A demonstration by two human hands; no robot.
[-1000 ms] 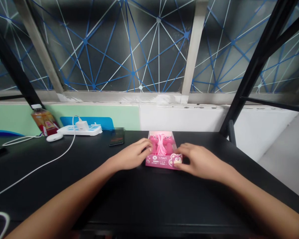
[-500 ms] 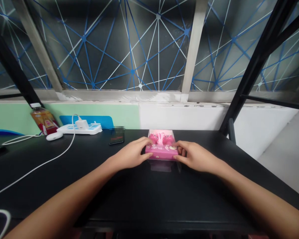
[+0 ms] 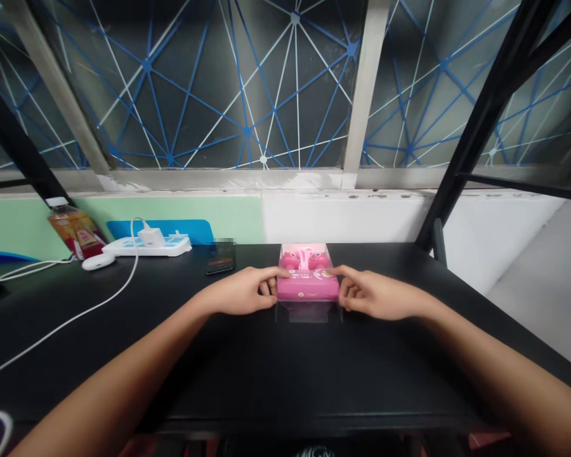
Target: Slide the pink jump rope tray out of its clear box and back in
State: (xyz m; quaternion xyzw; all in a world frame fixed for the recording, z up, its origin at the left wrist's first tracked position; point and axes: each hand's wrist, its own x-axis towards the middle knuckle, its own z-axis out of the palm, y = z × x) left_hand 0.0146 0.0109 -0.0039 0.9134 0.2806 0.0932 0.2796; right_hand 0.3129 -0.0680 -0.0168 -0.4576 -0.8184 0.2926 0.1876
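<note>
A small pink box [image 3: 308, 291] lies on the black desk, its printed front panel toward me. Behind that panel, rounded pink pieces and a pale pink looped cord [image 3: 306, 258] show in the box; their kind is unclear. Clear plastic flaps [image 3: 308, 312] stick out from its near end. My left hand [image 3: 240, 291] is at the box's left side, index finger on the upper edge, thumb by the lower corner, other fingers curled. On the right side, my right hand [image 3: 375, 293] mirrors it, index finger against the top edge and thumb low. The box sits between both hands.
A phone [image 3: 221, 258] lies behind my left hand. Further left are a white power strip [image 3: 147, 246] with a plugged charger, a white rounded case [image 3: 98, 261], and a drink bottle [image 3: 76, 228]. A white cable [image 3: 95, 307] crosses the desk. Black frame posts [image 3: 471, 133] rise at both sides.
My thumbs have slid outward from the box's front to its lower side corners, and the index fingers stretch straighter along its top edges. The clear flaps show more. The view has shifted slightly.
</note>
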